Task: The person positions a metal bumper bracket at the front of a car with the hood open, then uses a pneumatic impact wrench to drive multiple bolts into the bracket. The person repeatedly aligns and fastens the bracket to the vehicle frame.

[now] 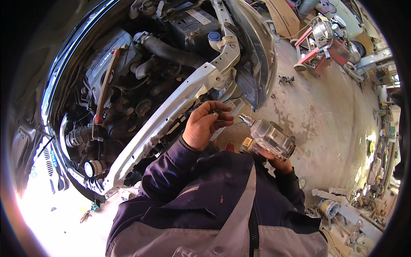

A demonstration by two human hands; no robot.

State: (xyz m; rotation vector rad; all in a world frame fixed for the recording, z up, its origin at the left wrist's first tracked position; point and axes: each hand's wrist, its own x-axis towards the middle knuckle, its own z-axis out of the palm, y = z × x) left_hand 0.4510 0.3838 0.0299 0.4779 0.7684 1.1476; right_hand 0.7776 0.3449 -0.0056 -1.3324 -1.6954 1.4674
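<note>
Cradling a metal car part [270, 139] from beneath, the right hand [278, 160] has its fingers curled around the underside of the unit, which is held in front of the chest, just beside the car's open engine bay [128, 85]. The left hand [205, 124] is raised close to the part's protruding tip, its fingertips pinched on a small thin piece [215, 113] too small to identify, near the silver front crossmember [171, 111].

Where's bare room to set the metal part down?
Free: concrete floor between the car's front corner and the red cart. Crowded: engine bay, and the floor's far right edge, littered with tools. Right hand holds the metal part.
</note>
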